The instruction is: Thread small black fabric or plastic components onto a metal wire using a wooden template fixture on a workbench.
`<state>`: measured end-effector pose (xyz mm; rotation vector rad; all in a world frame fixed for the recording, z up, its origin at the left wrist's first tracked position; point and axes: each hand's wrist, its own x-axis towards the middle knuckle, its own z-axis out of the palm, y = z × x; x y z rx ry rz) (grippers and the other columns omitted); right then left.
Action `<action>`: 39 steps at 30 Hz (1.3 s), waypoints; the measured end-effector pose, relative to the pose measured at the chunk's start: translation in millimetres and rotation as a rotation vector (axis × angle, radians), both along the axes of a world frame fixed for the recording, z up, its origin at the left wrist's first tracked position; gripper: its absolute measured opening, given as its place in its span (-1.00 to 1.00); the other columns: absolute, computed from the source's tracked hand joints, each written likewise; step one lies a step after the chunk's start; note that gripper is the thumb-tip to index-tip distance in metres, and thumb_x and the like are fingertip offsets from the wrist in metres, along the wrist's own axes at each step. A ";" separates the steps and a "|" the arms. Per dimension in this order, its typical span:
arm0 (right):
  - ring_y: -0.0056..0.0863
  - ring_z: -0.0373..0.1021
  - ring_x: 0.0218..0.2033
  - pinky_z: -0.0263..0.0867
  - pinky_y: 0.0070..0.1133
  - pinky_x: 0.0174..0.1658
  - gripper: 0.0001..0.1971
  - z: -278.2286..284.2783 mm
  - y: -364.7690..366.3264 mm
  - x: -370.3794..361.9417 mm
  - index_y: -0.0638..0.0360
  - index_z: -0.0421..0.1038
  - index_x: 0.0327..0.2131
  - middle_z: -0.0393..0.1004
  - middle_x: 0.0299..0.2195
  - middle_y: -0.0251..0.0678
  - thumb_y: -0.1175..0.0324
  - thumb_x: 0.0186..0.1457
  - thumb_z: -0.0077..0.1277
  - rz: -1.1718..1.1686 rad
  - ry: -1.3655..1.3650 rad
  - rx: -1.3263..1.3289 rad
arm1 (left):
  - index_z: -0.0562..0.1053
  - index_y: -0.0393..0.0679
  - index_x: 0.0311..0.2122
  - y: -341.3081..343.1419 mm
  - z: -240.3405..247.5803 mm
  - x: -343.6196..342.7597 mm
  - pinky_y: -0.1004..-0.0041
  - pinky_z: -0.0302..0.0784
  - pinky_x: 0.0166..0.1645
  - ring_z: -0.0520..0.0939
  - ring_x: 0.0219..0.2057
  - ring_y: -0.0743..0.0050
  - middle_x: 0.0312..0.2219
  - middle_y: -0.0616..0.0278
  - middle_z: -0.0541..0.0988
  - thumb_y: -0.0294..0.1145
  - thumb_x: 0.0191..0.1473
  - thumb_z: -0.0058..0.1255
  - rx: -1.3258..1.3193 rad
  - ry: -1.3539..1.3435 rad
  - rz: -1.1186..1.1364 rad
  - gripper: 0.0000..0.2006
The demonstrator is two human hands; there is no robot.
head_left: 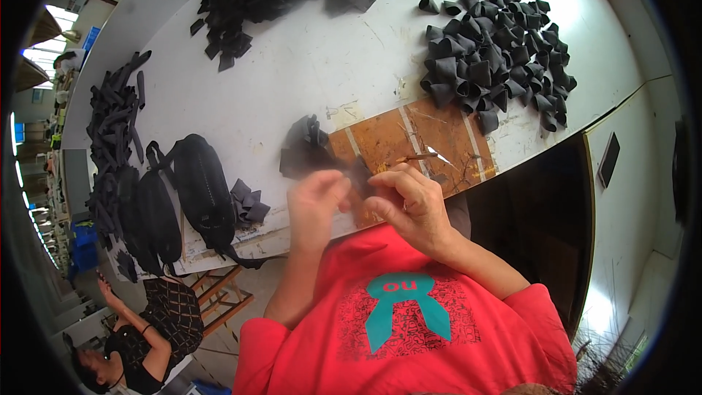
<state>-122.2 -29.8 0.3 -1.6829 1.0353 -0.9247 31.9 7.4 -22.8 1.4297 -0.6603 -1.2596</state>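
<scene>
My left hand [320, 201] is raised over the table's near edge, its fingers bent and smeared by motion. To its right, my right hand [415, 206] has its thumb and fingers curled round the edge of a small black fabric piece [358, 175], also blurred. Both hands are close together over a brown board [376, 135] with pale stripes. A thin tool with a brown handle [417, 157] lies on the board beyond my right hand. Just past my left hand sits a small stack of black fabric pieces [301, 150].
Folded black fabric loops [497, 51] are heaped at the far right; flat black pieces [270, 0] are piled at the back. Rolled dark strips [113, 124] and black pouches with straps [201, 186] lie at left. A person [157, 322] sits at lower left.
</scene>
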 end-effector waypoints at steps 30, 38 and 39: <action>-0.41 0.31 -0.62 0.24 -0.60 -0.58 -0.85 -14.0 -0.9 -13.5 0.29 0.37 -0.45 0.33 -0.55 -0.28 0.58 -0.24 -0.01 -0.136 0.125 -0.346 | 0.35 -0.36 -0.28 -6.9 14.8 -46.3 0.81 0.29 -0.62 0.42 -0.61 0.85 -0.54 0.28 0.50 -0.67 -0.08 -0.07 -0.211 -0.381 -0.022 -0.82; -0.52 0.31 -0.64 0.24 -0.63 -0.59 -0.82 1.7 2.3 -22.0 0.26 0.38 -0.46 0.35 -0.54 -0.27 0.46 -0.22 0.12 -0.164 0.010 -0.105 | 0.33 -0.35 -0.27 -5.8 11.7 -44.0 0.78 0.29 -0.62 0.42 -0.63 0.82 -0.54 0.27 0.51 -0.68 -0.07 -0.08 -0.181 -0.285 0.009 -0.81; -0.49 0.33 -0.62 0.25 -0.62 -0.59 -0.76 3.9 5.0 -21.6 0.23 0.38 -0.43 0.34 -0.52 -0.27 0.42 -0.25 0.16 -0.131 0.045 -0.127 | 0.34 -0.33 -0.26 -5.2 17.3 -44.3 0.72 0.35 -0.55 0.46 -0.58 0.73 -0.52 0.21 0.51 -0.62 -0.06 -0.05 -0.115 -0.218 -0.016 -0.81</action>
